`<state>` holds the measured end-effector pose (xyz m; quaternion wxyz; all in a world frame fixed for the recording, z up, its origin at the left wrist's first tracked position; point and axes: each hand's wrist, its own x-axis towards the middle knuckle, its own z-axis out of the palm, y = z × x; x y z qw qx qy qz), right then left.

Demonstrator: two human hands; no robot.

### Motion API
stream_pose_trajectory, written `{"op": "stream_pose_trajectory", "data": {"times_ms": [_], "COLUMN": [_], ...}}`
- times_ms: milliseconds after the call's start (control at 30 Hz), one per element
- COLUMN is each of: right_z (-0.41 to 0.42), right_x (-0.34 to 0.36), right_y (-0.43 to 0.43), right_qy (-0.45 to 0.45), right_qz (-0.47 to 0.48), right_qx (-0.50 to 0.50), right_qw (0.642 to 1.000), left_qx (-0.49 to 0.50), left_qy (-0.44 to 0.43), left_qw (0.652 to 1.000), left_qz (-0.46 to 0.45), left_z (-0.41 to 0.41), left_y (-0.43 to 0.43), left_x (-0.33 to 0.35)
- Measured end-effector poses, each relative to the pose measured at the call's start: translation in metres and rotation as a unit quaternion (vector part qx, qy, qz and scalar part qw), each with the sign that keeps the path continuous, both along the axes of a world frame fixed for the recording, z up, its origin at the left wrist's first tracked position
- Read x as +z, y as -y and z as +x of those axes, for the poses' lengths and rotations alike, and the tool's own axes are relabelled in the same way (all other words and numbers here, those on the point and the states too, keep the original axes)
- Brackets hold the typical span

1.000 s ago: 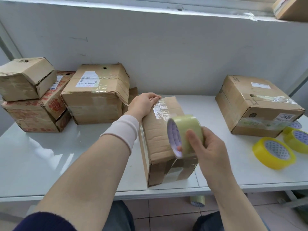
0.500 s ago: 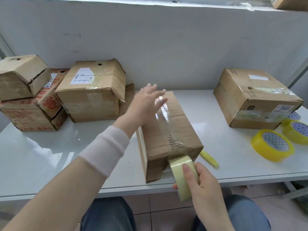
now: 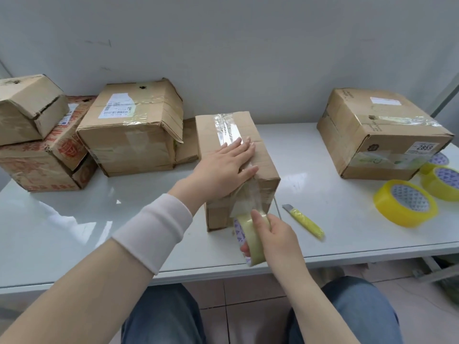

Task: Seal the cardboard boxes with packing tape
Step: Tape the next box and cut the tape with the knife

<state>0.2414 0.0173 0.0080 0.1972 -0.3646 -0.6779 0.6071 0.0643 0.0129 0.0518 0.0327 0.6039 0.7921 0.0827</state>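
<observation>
White table (image 3: pixel 74 219), worn cardboard box (image 3: pixel 263 155) with glossy tape strip along top, left hand (image 3: pixel 223 167) flat and open upon it, right hand (image 3: pixel 275 234) gripping pale tape roll (image 3: pixel 250 234).

Brown cardboard boxes (image 3: pixel 236 155), a white table (image 3: pixel 74 219), yellow tape rolls (image 3: pixel 406 203), a yellow knife (image 3: pixel 306 220).

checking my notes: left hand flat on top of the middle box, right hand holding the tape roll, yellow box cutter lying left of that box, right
Not quite. In the head view the yellow box cutter lies right of the middle box, not left. The left hand and the right hand with the tape roll are as noted.
</observation>
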Motion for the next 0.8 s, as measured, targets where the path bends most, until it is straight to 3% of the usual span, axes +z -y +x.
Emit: {"op": "stream_pose_trajectory", "data": {"times_ms": [67, 100, 167, 233, 367, 467, 567, 633, 700, 800], "right_z": [-0.002, 0.000, 0.006, 0.015, 0.021, 0.019, 0.028, 0.037, 0.044, 0.046], "right_x": [-0.002, -0.003, -0.011, -0.021, -0.036, -0.040, -0.046, -0.054, -0.063, -0.075], "right_y": [-0.001, -0.001, 0.000, 0.000, -0.006, -0.010, -0.027, -0.053, -0.083, -0.107], "right_qy": [0.002, -0.009, -0.033, -0.052, -0.059, -0.062, -0.065, 0.026, 0.185, 0.323], "right_qz": [-0.011, -0.021, -0.030, -0.032, -0.027, -0.035, 0.012, 0.146, 0.291, 0.343], "right_qx": [0.017, 0.025, 0.033, 0.015, -0.043, -0.060, -0.057, -0.094, -0.118, -0.083], "right_qw": [1.000, 0.999, 0.998, 0.998, 0.997, 0.996, 0.996, 0.984, 0.931, 0.878], "left_qx": [0.020, 0.034, 0.092, 0.174, 0.260, 0.259, 0.259, 0.269, 0.279, 0.285], "left_qy": [0.028, 0.044, 0.072, 0.161, 0.380, 0.442, 0.433, 0.440, 0.449, 0.498], "left_qw": [0.995, 0.976, 0.889, 0.817, 0.793, 0.788, 0.798, 0.788, 0.776, 0.739], "left_qz": [0.099, 0.209, 0.444, 0.525, 0.398, 0.342, 0.328, 0.337, 0.345, 0.352], "left_z": [0.005, 0.012, 0.031, 0.058, 0.094, 0.097, 0.095, 0.095, 0.096, 0.097], "left_y": [0.008, 0.015, 0.037, 0.059, 0.073, 0.065, 0.056, 0.054, 0.053, 0.053], "left_x": [0.003, 0.002, -0.009, -0.029, -0.064, -0.067, -0.066, -0.068, -0.070, -0.072]}}
